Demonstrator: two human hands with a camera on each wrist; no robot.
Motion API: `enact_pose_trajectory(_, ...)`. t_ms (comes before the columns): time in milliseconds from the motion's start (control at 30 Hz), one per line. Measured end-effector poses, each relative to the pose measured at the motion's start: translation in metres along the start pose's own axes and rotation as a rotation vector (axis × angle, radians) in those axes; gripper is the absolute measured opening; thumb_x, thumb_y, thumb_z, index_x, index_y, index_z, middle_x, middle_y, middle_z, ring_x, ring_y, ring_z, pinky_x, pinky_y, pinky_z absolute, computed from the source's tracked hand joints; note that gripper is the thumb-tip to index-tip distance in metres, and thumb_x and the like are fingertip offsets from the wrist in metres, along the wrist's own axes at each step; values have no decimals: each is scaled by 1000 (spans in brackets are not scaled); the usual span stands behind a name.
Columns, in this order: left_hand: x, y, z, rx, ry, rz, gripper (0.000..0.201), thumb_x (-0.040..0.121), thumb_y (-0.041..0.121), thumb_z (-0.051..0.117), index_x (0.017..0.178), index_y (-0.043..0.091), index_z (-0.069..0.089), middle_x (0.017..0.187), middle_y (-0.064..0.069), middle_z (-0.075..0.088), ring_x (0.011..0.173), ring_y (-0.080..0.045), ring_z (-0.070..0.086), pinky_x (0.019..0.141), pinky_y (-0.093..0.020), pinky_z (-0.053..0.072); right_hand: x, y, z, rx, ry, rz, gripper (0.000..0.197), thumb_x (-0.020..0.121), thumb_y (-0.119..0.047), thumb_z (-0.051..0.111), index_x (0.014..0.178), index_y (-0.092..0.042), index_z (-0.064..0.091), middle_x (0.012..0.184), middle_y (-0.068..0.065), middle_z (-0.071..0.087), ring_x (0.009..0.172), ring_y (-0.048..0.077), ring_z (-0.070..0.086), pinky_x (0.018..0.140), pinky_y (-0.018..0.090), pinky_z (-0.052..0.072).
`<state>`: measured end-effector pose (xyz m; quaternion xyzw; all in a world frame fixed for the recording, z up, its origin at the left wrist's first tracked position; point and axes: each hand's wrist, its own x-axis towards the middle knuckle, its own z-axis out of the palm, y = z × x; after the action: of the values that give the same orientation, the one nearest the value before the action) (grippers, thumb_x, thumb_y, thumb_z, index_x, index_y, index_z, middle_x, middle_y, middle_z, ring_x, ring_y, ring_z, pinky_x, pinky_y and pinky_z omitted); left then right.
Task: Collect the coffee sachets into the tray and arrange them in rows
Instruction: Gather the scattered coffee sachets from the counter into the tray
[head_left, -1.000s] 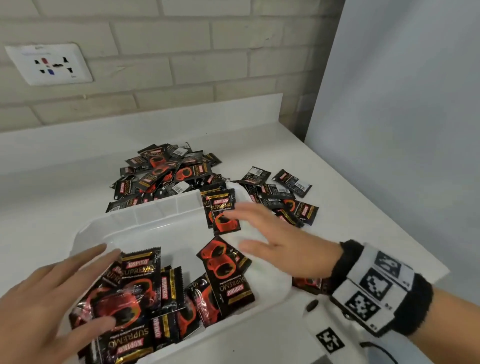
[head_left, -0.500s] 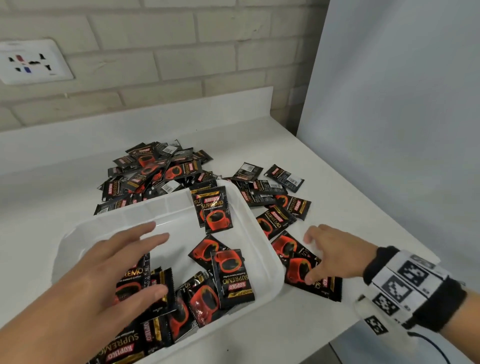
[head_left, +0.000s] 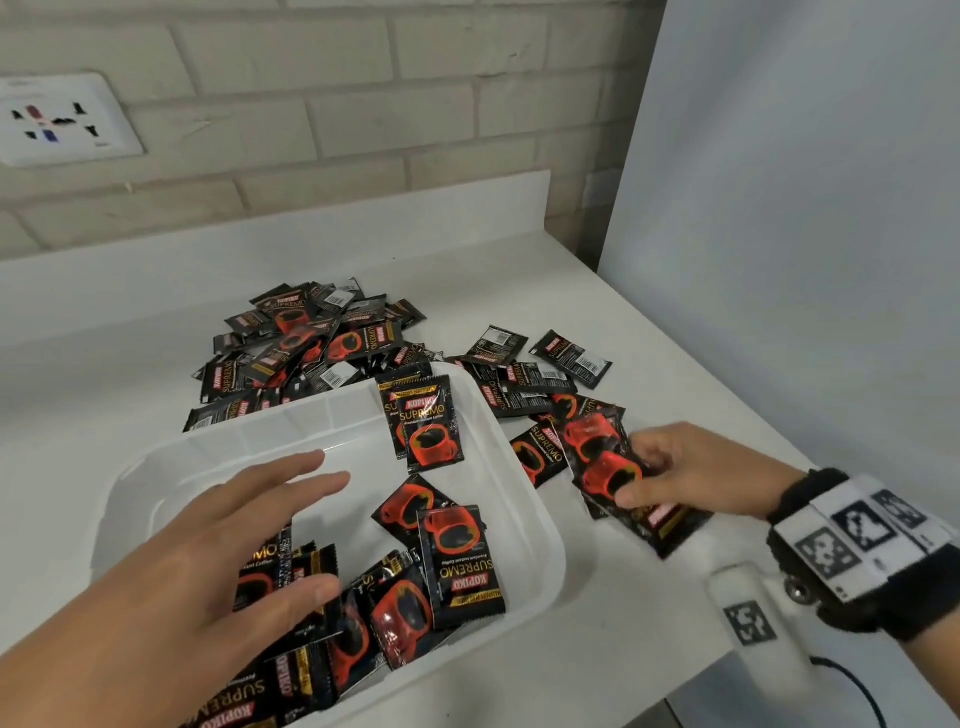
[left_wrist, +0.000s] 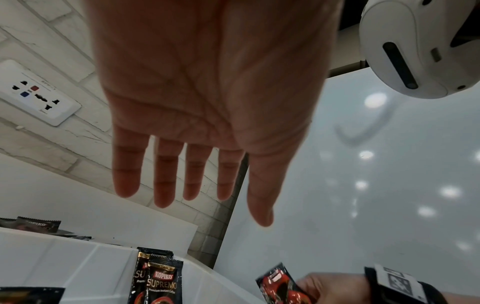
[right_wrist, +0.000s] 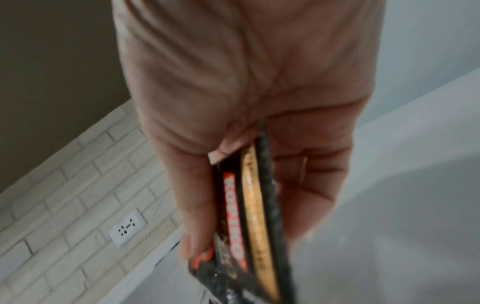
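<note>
Glossy flat sachets (head_left: 608, 467) in right hand (head_left: 691, 475)

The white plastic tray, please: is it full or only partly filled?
Partly filled: the white plastic tray holds loose black-and-red coffee sachets with bare floor showing.

Our right hand (head_left: 691, 475) wears a black fabric wristband (head_left: 878, 561) carrying white panels printed with black square markers. Just below that wrist sits a white plastic camera housing (head_left: 753, 618) with another marker and a thin black cable (head_left: 857, 686). Our left hand (head_left: 208, 566) is bare.
</note>
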<state>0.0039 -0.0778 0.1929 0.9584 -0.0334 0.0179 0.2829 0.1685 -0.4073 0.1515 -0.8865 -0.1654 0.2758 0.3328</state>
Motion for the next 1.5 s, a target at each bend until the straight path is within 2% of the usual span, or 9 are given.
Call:
enact_pose_trajectory(100, 5, 6, 1, -11, -13, 10, 62, 64, 88, 36, 122, 68, 35, 135, 42, 34, 122, 18, 32, 86, -30, 43, 13, -15, -17, 52, -7, -49, 27, 74, 3, 72, 76, -13, 50, 55, -14, 63, 48, -3, 54, 52, 11, 43)
enact_pose_trajectory(267, 12, 14, 1, -4, -33, 25, 64, 60, 92, 31, 120, 71, 32, 134, 45, 30, 121, 23, 28, 85, -25, 40, 49, -45, -17, -514, -253, -71, 67, 79, -10, 69, 136, -25, 38, 126, 0, 53, 112, 14, 51, 89, 24, 38)
enact_pose_trajectory(400, 13, 15, 0, 14, -34, 34, 60, 65, 89, 33, 122, 69, 34, 135, 43, 32, 123, 20, 30, 83, -28, 42, 72, -58, -3, -689, -390, -37, 87, 78, -19, 72, 146, -23, 18, 148, 2, 34, 131, 19, 38, 102, 29, 34)
enact_pose_trajectory(567, 9, 10, -1, 10, -12, 8, 58, 68, 87, 35, 122, 67, 36, 135, 41, 34, 122, 17, 33, 84, -33, 46, 72, -56, 10, -966, -245, -134, 80, 71, -48, 72, 137, -21, 38, 120, 4, 55, 109, 20, 50, 77, 25, 39)
enact_pose_trajectory(667, 9, 7, 1, -1, -23, -4, 60, 67, 87, 36, 123, 67, 36, 136, 41, 33, 123, 16, 33, 86, -34, 45, 65, -43, 15, -1011, -194, -199, 69, 65, -57, 72, 114, -13, 52, 95, 0, 41, 90, 16, 39, 75, 30, 40)
enact_pose_trajectory(833, 12, 9, 2, -10, -38, 0, 58, 67, 87, 35, 122, 67, 36, 135, 41, 34, 121, 18, 33, 84, -31, 44, 41, -27, 4, -650, -315, -66, 41, 73, -39, 74, 99, -14, 55, 90, -5, 55, 87, 15, 53, 71, 27, 44)
enact_pose_trajectory(1000, 13, 10, 2, -50, -55, -6, 60, 63, 90, 35, 119, 71, 35, 132, 45, 33, 120, 21, 32, 84, -29, 43, 48, -18, -33, -284, -14, -38, 21, 74, -26, 75, 76, -26, 55, 74, -11, 57, 65, 5, 54, 59, 16, 42)
enact_pose_trajectory(1233, 13, 15, -2, -43, -60, -9, 58, 65, 89, 34, 120, 69, 36, 132, 43, 36, 118, 21, 35, 80, -23, 41, 79, -7, -15, -317, 29, 23, 37, 78, -34, 71, 107, -13, 64, 106, 0, 51, 104, 20, 51, 87, 26, 42)
enact_pose_trajectory(1500, 4, 7, -9, -86, -64, -104, 62, 59, 92, 34, 118, 73, 34, 128, 47, 35, 112, 22, 41, 82, -19, 44, 56, 7, -18, -215, -82, 88, 24, 74, -28, 75, 88, -14, 61, 85, 1, 67, 76, 13, 64, 71, 25, 52)
